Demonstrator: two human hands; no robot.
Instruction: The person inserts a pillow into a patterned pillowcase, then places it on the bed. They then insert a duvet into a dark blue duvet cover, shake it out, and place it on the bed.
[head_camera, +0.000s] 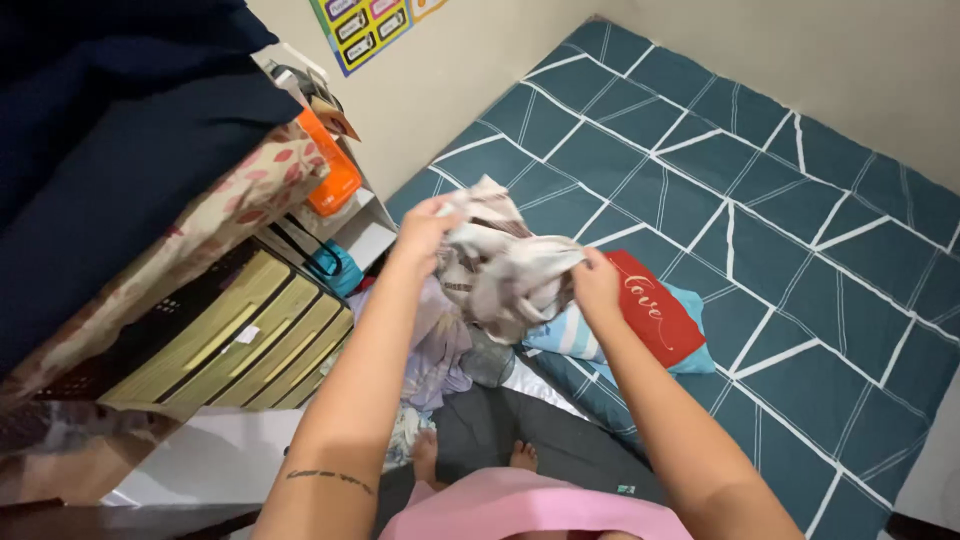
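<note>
Fingers of the left hand (425, 228) are bunched tight on a pale striped cloth (505, 265), and over on the right hand (597, 285) they're pinching its far edge, lifting it above the clothes pile (440, 350). Looks soft, light and floppy, best gripped at its corners. Drawer unit (230, 335) crowds the left; the teal mattress (760, 200) gives open room rightward.

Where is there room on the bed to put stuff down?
The teal mattress with white lines is bare between the red cushion and the far walls. It is crowded beside the tan plastic drawers, where the pile of clothes lies under both hands.
</note>
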